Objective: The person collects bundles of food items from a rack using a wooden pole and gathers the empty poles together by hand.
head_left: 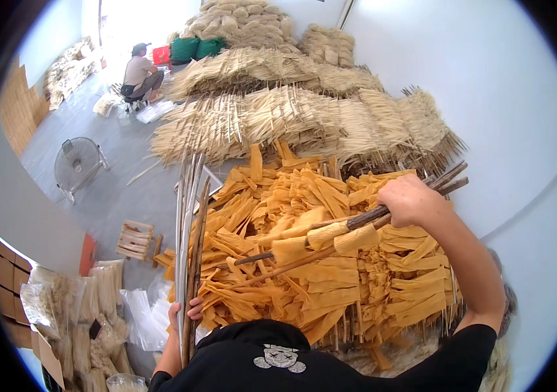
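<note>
Right hand (412, 201) was clenched round brown sticks (368, 215), orange strips (317, 287) spread below and left of it; left hand (185, 311) curled round long poles (198, 258). Firm, separate grips looked best against tangling.

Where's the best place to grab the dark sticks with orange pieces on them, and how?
Probably hold the dark sticks by their bare ends, coming from the right. They slant up that way, the ends jut out close together, and the orange pieces cover parts further down.
</note>
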The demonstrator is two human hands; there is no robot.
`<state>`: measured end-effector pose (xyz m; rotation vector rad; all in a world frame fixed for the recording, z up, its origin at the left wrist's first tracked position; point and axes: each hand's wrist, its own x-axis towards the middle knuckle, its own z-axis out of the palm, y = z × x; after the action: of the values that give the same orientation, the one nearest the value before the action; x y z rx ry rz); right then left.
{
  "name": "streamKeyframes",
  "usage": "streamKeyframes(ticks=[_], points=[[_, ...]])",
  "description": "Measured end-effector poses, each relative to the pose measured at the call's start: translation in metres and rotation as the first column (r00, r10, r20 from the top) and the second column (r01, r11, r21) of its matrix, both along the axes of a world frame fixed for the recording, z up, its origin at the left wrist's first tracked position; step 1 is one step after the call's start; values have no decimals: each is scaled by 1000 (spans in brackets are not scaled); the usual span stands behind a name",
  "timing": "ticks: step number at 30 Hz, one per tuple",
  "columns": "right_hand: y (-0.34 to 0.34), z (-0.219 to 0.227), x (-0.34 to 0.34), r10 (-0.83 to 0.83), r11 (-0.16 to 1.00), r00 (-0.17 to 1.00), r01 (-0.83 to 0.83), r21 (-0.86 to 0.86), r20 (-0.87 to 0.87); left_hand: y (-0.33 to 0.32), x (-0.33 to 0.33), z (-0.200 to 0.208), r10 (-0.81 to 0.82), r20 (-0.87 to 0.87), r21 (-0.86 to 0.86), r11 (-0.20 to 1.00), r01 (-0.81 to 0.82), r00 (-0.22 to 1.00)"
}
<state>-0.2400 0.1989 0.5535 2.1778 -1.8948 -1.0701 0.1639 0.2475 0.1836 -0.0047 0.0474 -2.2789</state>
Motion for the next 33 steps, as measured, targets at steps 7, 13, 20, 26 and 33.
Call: streamKeyframes(ticks=[7, 13, 20, 26, 33], points=[[-16, 3, 11, -41, 998, 998, 44, 52, -57, -4, -1, 0, -37, 6, -20, 999, 37, 999], [-31, -1, 19, -49, 999, 994, 51, 19, -99, -7, -3, 1, -63, 12, -18, 998, 64, 998], [-39, -5, 36, -23, 999, 974, 32, 39, -224, -7, 1, 1, -68, 22, -8, 998, 68, 997], [-40, -10, 35, -4, 1000, 972, 7, 14, -236, -7, 2, -3, -71, 16, -10, 997, 71, 997], [-23, -15, 52, 239, 961, 945, -264, -89, -222, -7, 8, -7, -56, 4, 2, 998, 56, 998]])
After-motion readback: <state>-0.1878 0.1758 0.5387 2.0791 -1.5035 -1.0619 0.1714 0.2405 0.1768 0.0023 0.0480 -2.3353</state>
